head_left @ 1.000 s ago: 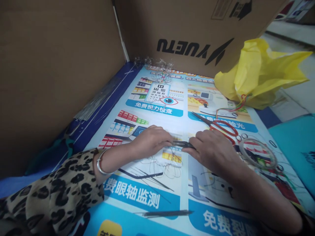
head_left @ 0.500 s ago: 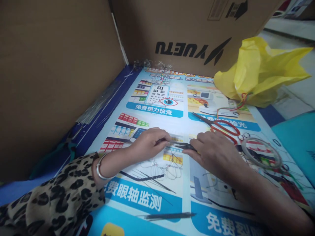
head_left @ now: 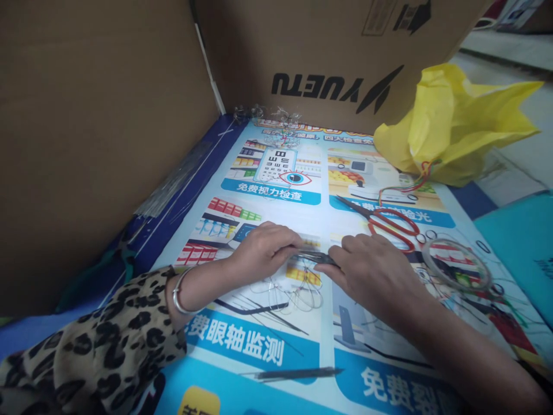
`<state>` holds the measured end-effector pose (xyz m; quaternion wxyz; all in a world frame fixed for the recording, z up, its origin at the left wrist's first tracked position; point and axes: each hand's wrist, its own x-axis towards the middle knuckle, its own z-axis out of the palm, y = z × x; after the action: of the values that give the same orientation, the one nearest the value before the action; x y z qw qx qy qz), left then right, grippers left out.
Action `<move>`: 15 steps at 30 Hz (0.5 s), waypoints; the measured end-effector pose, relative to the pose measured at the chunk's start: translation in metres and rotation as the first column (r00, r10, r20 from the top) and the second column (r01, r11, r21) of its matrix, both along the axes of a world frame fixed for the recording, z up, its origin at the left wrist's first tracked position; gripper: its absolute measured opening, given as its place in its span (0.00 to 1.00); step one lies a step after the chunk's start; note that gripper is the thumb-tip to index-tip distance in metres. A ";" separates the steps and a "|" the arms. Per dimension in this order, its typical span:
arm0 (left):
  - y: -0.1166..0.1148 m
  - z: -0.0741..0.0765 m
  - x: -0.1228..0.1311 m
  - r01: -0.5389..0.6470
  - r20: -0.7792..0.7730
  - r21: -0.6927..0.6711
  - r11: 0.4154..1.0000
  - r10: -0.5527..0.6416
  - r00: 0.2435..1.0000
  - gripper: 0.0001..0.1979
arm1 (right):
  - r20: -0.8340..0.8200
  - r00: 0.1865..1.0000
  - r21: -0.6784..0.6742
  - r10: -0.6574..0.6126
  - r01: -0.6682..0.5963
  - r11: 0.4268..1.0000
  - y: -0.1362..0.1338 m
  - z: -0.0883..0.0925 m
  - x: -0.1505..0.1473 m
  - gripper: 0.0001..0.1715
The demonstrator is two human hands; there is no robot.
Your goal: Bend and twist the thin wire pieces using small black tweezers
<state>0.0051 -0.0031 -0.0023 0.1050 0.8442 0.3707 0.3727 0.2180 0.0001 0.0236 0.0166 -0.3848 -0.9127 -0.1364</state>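
Observation:
Both my hands meet over a printed blue-and-white poster (head_left: 268, 190) that covers the table. My left hand (head_left: 265, 249) is closed in a pinch on thin looped wire (head_left: 298, 291) that hangs down in curls below it. My right hand (head_left: 371, 268) is closed round small dark pliers (head_left: 317, 257), whose tip points left and touches the wire at my left fingertips. A silver bangle (head_left: 178, 294) sits on my left wrist, above a leopard-print sleeve (head_left: 95, 351).
Red-handled scissors (head_left: 389, 222) lie just beyond my right hand. A clear tape roll (head_left: 458, 266) lies to the right. A yellow plastic bag (head_left: 449, 124) with coloured wires sits at the back right. Cardboard walls (head_left: 103, 115) stand left and behind. Straight wire bundles (head_left: 294, 373) lie in front.
My hands have drawn slightly closer together, with the pliers' tip nearer my left fingers. The wire loops below have shifted a little. The view has moved slightly.

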 end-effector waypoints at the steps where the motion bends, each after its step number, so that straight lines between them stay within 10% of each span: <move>1: 0.000 0.000 0.000 0.007 -0.002 0.009 1.000 -0.007 1.000 0.04 | 0.002 1.000 -0.007 0.001 -0.001 1.000 0.000 0.000 0.000 0.17; 15: -0.001 0.000 0.003 0.022 -0.005 0.026 0.999 -0.022 1.000 0.05 | 0.001 1.000 0.066 0.031 -0.031 0.997 -0.004 -0.004 -0.002 0.16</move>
<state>0.0077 -0.0044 -0.0020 0.0974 0.8504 0.3567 0.3743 0.2162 -0.0040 0.0201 0.0315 -0.3699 -0.9136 -0.1658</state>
